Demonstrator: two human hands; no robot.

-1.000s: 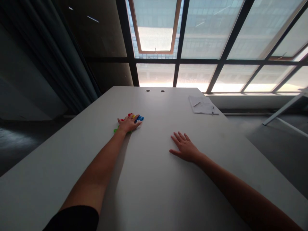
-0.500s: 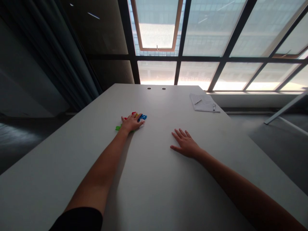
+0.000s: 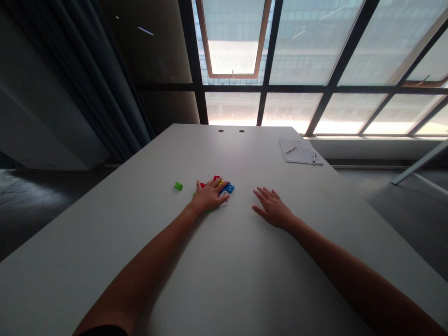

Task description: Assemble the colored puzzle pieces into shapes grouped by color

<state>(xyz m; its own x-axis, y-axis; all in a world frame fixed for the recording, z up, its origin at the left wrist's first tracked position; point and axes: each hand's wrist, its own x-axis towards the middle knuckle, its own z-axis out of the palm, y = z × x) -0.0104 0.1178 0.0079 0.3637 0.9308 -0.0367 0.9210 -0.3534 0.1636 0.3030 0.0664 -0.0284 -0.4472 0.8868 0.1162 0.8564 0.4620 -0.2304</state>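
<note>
Head view: left hand (image 3: 209,197) flat, fingers spread, pressing on a cluster of small coloured plastic bricks (image 3: 217,179), blue plastic brick (image 3: 229,188) showing past the fingertips. Loose green plastic brick (image 3: 178,186) well left on pale grey tabletop (image 3: 266,280). Right hand (image 3: 273,210) spread flat, empty, just beside the cluster.

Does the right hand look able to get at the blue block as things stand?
Probably yes: the blue block pokes out past the left hand toward the right hand, with nothing between them.
</note>
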